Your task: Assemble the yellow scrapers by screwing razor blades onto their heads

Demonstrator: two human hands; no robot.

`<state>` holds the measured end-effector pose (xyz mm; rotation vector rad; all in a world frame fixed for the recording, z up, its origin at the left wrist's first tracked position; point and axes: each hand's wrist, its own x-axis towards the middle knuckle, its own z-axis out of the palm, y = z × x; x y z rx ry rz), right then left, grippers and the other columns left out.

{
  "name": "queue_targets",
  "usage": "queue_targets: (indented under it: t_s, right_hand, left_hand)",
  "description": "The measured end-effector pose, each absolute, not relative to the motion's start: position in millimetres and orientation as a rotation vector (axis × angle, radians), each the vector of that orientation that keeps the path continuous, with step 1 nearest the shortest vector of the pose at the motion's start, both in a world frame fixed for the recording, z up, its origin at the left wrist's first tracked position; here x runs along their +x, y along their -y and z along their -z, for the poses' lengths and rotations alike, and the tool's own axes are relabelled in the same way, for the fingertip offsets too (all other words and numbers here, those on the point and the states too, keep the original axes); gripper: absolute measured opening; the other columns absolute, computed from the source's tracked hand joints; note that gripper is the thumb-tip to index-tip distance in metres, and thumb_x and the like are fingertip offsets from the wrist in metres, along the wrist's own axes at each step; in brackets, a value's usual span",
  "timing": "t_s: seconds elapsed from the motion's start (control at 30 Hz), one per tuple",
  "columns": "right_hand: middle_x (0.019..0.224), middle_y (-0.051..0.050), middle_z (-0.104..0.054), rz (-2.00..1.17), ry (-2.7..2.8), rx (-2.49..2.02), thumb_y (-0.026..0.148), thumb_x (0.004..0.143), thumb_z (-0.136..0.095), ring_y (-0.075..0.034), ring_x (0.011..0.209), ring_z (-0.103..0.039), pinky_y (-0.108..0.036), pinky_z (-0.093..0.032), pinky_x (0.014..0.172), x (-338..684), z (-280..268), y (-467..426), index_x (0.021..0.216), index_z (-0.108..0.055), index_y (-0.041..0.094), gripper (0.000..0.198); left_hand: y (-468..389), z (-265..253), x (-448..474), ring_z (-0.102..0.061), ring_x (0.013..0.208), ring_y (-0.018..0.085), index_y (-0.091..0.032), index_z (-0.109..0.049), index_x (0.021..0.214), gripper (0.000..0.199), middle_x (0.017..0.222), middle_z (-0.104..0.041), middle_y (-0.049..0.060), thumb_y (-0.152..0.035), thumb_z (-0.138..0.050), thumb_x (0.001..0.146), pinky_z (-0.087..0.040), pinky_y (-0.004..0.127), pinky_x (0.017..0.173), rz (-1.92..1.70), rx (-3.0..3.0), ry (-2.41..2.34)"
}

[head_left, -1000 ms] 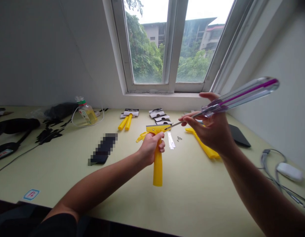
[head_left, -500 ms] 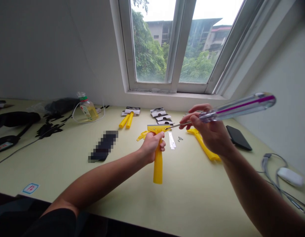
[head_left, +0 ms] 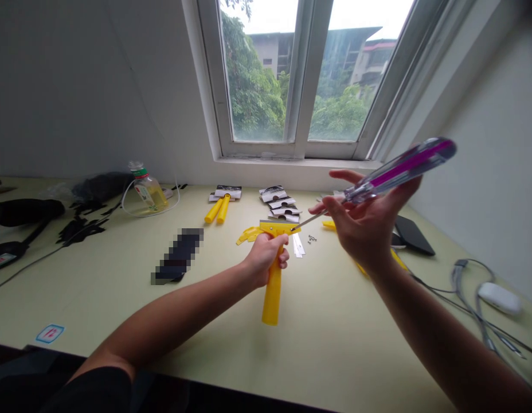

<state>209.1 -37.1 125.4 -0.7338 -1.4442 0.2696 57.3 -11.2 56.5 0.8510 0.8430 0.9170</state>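
We hold a yellow scraper [head_left: 272, 295] over the table [head_left: 214, 350], our left hand [head_left: 266, 258] wrapped round its handle just below the head. Our right hand [head_left: 366, 226] loosely grips a clear-and-purple screwdriver [head_left: 406, 166], some fingers spread, its tip at the head's right end. Beyond lie yellow pieces [head_left: 249, 234], white strips [head_left: 298, 246] and small screws [head_left: 312, 238]; farther back, black-and-white cards [head_left: 280, 202].
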Motion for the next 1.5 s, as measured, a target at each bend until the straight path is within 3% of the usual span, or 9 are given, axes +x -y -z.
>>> queue_targets:
  t_s: [0.17, 0.37, 0.57, 0.73, 0.83, 0.97, 1.17, 1.33, 1.5]
  right_hand:
    - [0.119, -0.006, -0.059, -0.297, 1.466, -0.748, 0.028, 0.085, -0.065, -0.016, 0.066, -0.066, -0.036, -0.06, 0.064, 206.6, -120.9, 37.4, 0.137, -0.026, 0.038, 0.065]
    - [0.07, 0.006, -0.049, -0.66, 1.461, -0.61, 0.03, 0.088, -0.059, -0.011, 0.057, -0.051, -0.03, -0.053, 0.064, 204.7, -111.7, 31.4, 0.125, -0.04, 0.033, 0.042]
    - [0.077, 0.003, -0.045, -0.885, 1.443, -0.462, 0.059, 0.088, -0.048, -0.013, 0.063, -0.051, -0.034, -0.054, 0.067, 208.9, -108.4, 27.3, 0.118, -0.051, 0.034, 0.039]
    - [0.107, -0.004, -0.059, -0.554, 1.51, -0.603, 0.043, 0.09, -0.055, -0.02, 0.087, -0.063, -0.042, -0.055, 0.084, 221.5, -116.2, 26.7, 0.106, -0.064, 0.029, 0.023]
    - [0.134, -0.003, -0.05, -0.357, 1.574, -0.629, 0.033, 0.085, -0.065, -0.022, 0.093, -0.065, -0.045, -0.056, 0.086, 231.1, -126.0, 28.9, 0.126, -0.052, 0.037, 0.044]
    - [0.157, 0.003, -0.006, -0.08, 1.67, -0.575, 0.021, 0.071, -0.077, -0.018, 0.094, -0.064, -0.039, -0.06, 0.08, 241.9, -139.7, 36.3, 0.141, -0.024, 0.053, 0.093]
    - [0.095, 0.0, -0.067, 0.476, 1.631, -1.018, 0.026, 0.079, -0.068, -0.018, 0.079, -0.067, -0.032, -0.057, 0.071, 251.5, -156.3, 64.8, 0.122, -0.057, 0.027, 0.044]
    - [0.075, -0.001, -0.067, 0.79, 1.666, -1.152, 0.035, 0.086, -0.06, -0.014, 0.063, -0.063, -0.026, -0.047, 0.06, 262.4, -167.2, 78.5, 0.098, -0.064, 0.02, 0.019]
    - [0.044, 0.005, -0.034, 0.763, 1.608, -1.432, 0.042, 0.093, -0.047, -0.011, 0.039, -0.032, -0.026, -0.027, 0.044, 270.8, -170.1, 81.1, 0.071, -0.055, 0.022, 0.03]
  left_hand:
    - [9.0, -56.5, 57.5, -0.037, 0.042, 0.003, -0.017, -0.042, 0.077, 0.016, 0.066, -0.041, -0.005, -0.015, -0.058, 0.079, -0.029, 0.017, 0.039, -0.909, 0.826, -0.866]
    - [7.3, -50.2, 58.9, -0.037, 0.041, 0.002, -0.017, -0.043, 0.077, 0.015, 0.068, -0.042, -0.004, -0.014, -0.058, 0.077, -0.029, 0.017, 0.039, -0.906, 0.796, -0.875]
    - [8.0, -41.6, 62.3, -0.036, 0.041, 0.002, -0.017, -0.042, 0.077, 0.016, 0.068, -0.042, -0.005, -0.013, -0.058, 0.076, -0.028, 0.016, 0.038, -0.859, 0.784, -0.876]
    - [5.7, -46.4, 58.5, -0.037, 0.041, 0.001, -0.017, -0.042, 0.076, 0.015, 0.07, -0.043, -0.005, -0.011, -0.056, 0.076, -0.027, 0.016, 0.038, -0.897, 0.781, -0.889]
    - [4.0, -48.5, 56.2, -0.037, 0.041, 0.001, -0.016, -0.043, 0.078, 0.014, 0.074, -0.046, -0.003, -0.011, -0.055, 0.077, -0.028, 0.017, 0.038, -0.92, 0.805, -0.903]
    - [1.1, -47.2, 55.6, -0.038, 0.042, 0.002, -0.016, -0.045, 0.081, 0.012, 0.071, -0.046, -0.004, -0.013, -0.056, 0.079, -0.03, 0.018, 0.039, -0.968, 0.875, -0.912]
    - [-10.4, -47.1, 48.6, -0.038, 0.041, 0.005, -0.017, -0.044, 0.078, 0.012, 0.056, -0.039, -0.007, -0.017, -0.055, 0.083, -0.032, 0.019, 0.04, -1.063, 0.99, -0.971]
    - [-22.0, -53.0, 39.3, -0.038, 0.041, 0.005, -0.016, -0.045, 0.078, 0.012, 0.053, -0.041, -0.006, -0.019, -0.056, 0.083, -0.032, 0.019, 0.039, -1.154, 1.057, -0.986]
    - [-27.3, -57.8, 34.9, -0.04, 0.04, 0.006, -0.017, -0.047, 0.079, 0.013, 0.051, -0.041, -0.006, -0.022, -0.058, 0.084, -0.033, 0.019, 0.038, -1.247, 1.167, -0.971]
